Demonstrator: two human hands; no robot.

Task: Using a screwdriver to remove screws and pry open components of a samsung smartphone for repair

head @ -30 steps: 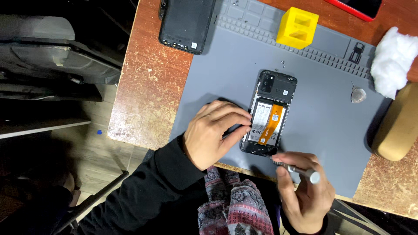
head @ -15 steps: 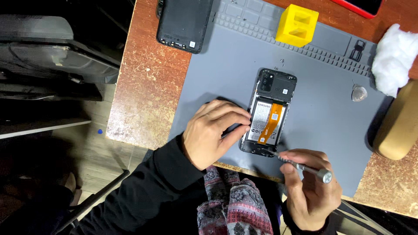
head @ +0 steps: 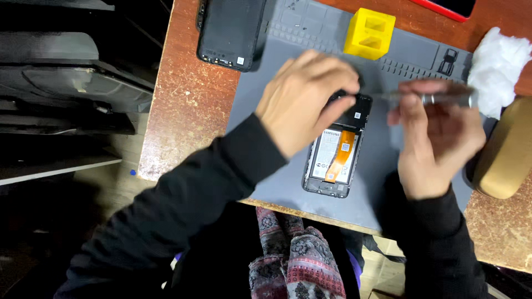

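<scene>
A white rectangular label [head: 331,158] covers the battery of the opened phone mid-counter. A small white square sticker [head: 240,60] sits on the black cover near the counter's far-left edge.

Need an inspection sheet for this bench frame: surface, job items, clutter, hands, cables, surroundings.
Surface: grey work mat on a worn brown table.
Job's things: opened phone, back off, orange flex strip showing; slim metal tool.
Clutter: black back cover, yellow block, white wad, tan object, red item.
Grippers: left hand on the phone's top end; right hand has its grip on the tool.
Cables: nothing seen.
Surroundings: dark shelving at left; patterned cloth on lap.
</scene>
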